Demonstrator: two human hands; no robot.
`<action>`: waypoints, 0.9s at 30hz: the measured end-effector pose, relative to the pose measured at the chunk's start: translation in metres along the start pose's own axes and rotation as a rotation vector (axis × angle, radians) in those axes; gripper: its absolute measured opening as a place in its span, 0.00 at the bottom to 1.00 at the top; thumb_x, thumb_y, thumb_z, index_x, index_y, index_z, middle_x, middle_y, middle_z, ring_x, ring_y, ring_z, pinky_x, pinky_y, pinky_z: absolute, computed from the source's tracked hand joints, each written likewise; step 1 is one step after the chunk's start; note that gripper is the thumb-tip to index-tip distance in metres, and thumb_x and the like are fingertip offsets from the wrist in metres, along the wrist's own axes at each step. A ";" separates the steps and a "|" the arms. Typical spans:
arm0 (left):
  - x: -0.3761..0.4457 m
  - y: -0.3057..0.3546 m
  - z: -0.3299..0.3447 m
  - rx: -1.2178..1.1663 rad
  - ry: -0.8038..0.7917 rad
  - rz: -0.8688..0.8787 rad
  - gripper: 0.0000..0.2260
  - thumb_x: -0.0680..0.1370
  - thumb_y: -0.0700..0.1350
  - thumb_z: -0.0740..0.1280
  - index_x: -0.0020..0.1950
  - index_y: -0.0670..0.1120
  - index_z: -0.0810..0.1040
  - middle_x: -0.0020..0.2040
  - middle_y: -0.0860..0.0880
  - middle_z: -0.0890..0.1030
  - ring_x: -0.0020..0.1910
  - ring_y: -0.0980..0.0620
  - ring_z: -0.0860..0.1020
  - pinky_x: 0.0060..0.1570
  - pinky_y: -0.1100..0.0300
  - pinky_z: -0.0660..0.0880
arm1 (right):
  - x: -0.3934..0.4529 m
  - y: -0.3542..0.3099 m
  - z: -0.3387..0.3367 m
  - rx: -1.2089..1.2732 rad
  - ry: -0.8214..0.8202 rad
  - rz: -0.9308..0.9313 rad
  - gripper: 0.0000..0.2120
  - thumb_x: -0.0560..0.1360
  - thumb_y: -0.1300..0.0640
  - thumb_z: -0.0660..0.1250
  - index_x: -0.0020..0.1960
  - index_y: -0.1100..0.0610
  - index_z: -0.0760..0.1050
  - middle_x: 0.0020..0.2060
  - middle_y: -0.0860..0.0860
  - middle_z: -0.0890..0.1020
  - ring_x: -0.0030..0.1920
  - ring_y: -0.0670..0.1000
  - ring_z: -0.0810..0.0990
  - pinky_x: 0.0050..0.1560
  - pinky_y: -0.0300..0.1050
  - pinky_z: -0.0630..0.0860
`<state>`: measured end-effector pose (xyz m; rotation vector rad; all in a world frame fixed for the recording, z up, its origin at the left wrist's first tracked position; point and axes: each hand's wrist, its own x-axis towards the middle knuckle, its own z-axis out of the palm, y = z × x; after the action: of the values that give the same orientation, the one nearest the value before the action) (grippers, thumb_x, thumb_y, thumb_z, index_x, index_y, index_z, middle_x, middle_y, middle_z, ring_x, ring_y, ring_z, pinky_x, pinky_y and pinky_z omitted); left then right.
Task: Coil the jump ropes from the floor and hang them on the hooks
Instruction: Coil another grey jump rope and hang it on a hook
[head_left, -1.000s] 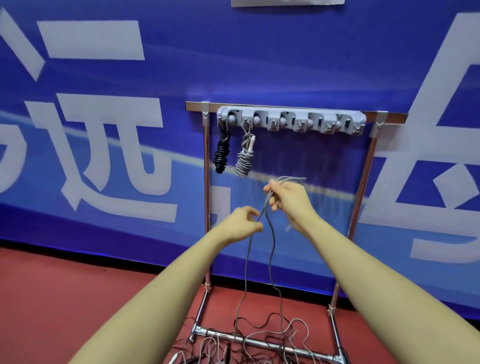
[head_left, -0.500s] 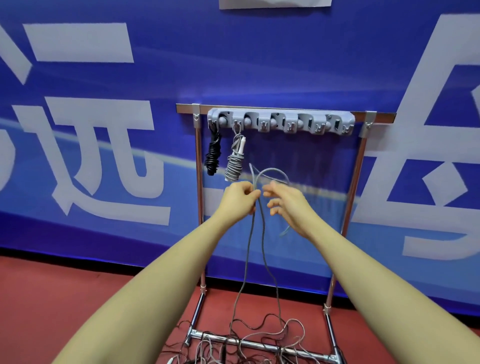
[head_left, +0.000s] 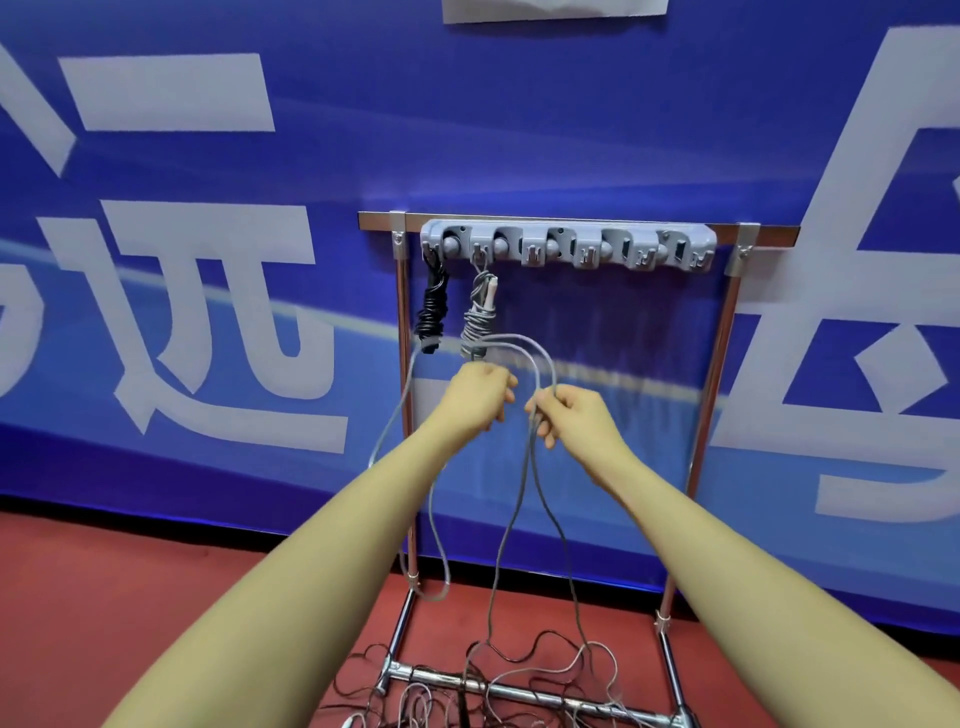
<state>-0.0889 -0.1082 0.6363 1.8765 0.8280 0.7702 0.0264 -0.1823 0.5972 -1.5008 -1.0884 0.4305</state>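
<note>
Two coiled ropes (head_left: 453, 317) on hook rail (head_left: 569, 249).

Both arms outstretched; left hand (head_left: 480, 395) and right hand (head_left: 574, 415) close together, fingers curled, pinching

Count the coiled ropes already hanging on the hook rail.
2. A black coil hangs from the leftmost hook of the rail; a grey coil hangs from the next hook to its right. The other hooks look bare.
</note>
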 end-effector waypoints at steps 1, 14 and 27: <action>-0.006 -0.010 0.003 0.072 -0.050 0.003 0.06 0.77 0.38 0.58 0.46 0.41 0.74 0.38 0.43 0.74 0.31 0.48 0.69 0.29 0.60 0.64 | 0.004 -0.004 -0.002 0.041 0.021 -0.018 0.15 0.81 0.62 0.58 0.38 0.60 0.76 0.27 0.53 0.75 0.21 0.42 0.71 0.26 0.36 0.69; 0.003 -0.016 0.024 0.094 -0.023 0.142 0.11 0.78 0.43 0.64 0.36 0.42 0.75 0.29 0.47 0.77 0.28 0.50 0.77 0.39 0.54 0.79 | 0.012 -0.010 -0.027 0.259 -0.010 0.114 0.06 0.80 0.60 0.61 0.46 0.58 0.75 0.43 0.55 0.77 0.32 0.47 0.72 0.29 0.37 0.70; 0.014 0.037 0.018 -0.044 -0.004 0.130 0.14 0.82 0.47 0.57 0.46 0.39 0.76 0.36 0.47 0.75 0.25 0.56 0.73 0.27 0.63 0.70 | 0.000 0.007 -0.009 -0.146 -0.050 0.026 0.14 0.81 0.60 0.58 0.39 0.59 0.75 0.31 0.52 0.79 0.27 0.46 0.75 0.29 0.39 0.72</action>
<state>-0.0587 -0.1187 0.6648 1.9060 0.6864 0.8580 0.0364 -0.1863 0.5931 -1.6416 -1.1608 0.4156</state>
